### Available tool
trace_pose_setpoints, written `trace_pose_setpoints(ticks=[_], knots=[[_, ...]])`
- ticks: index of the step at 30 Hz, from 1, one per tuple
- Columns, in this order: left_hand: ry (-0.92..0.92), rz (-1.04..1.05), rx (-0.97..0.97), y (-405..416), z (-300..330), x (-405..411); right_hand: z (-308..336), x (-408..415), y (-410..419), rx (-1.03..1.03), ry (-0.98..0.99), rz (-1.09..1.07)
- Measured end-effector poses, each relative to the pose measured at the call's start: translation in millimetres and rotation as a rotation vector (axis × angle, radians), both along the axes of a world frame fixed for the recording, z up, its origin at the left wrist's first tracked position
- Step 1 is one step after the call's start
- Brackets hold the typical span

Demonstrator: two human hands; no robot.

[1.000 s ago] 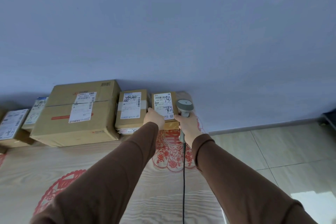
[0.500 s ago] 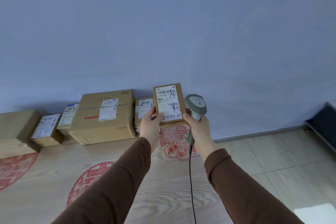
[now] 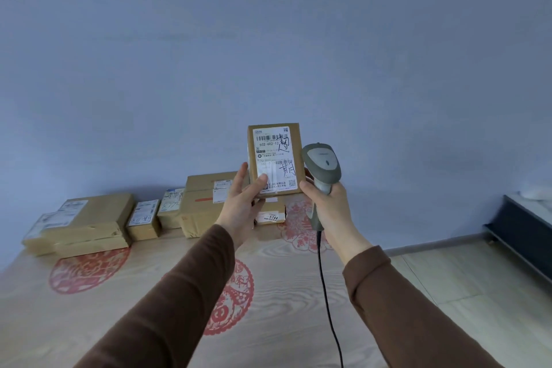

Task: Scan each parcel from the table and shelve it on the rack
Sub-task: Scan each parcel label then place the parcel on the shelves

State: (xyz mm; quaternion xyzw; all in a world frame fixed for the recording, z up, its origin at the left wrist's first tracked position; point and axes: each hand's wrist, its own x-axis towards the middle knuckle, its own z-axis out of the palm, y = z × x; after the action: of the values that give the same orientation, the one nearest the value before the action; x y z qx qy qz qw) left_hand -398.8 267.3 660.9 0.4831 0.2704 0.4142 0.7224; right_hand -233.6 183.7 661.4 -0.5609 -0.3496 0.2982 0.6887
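Observation:
A small brown parcel (image 3: 274,155) with a white shipping label is held upright in the air above the table, label facing me. My left hand (image 3: 243,197) grips its lower left corner, thumb on the label. My right hand (image 3: 328,203) is closed around the handle of a grey barcode scanner (image 3: 322,166), whose head sits just right of the parcel; its fingers also touch the parcel's lower right edge. The scanner's black cable (image 3: 327,302) hangs down past my right sleeve.
Several cardboard parcels line the wall on the wooden table (image 3: 104,308): a large box (image 3: 206,206), small ones (image 3: 143,219), a flat stack at left (image 3: 89,224), one under the held parcel (image 3: 270,213). Tiled floor (image 3: 463,278) and a dark rack edge (image 3: 525,230) lie right.
The small parcel was lifted off the table's back row and raised upright in front of me. The scanner came up beside it. My view shifted right and back.

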Motion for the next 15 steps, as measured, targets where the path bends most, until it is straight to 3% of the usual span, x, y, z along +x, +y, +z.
trace_pose_setpoints(ticks=[5,15], knots=[[0.006,0.042,0.136,-22,28,-30,43,-44,-44,0.071,-0.15,-0.08],[-0.019,0.109,0.22,-53,41,-53,88,-111,-93,0.052,-0.227,0.098]])
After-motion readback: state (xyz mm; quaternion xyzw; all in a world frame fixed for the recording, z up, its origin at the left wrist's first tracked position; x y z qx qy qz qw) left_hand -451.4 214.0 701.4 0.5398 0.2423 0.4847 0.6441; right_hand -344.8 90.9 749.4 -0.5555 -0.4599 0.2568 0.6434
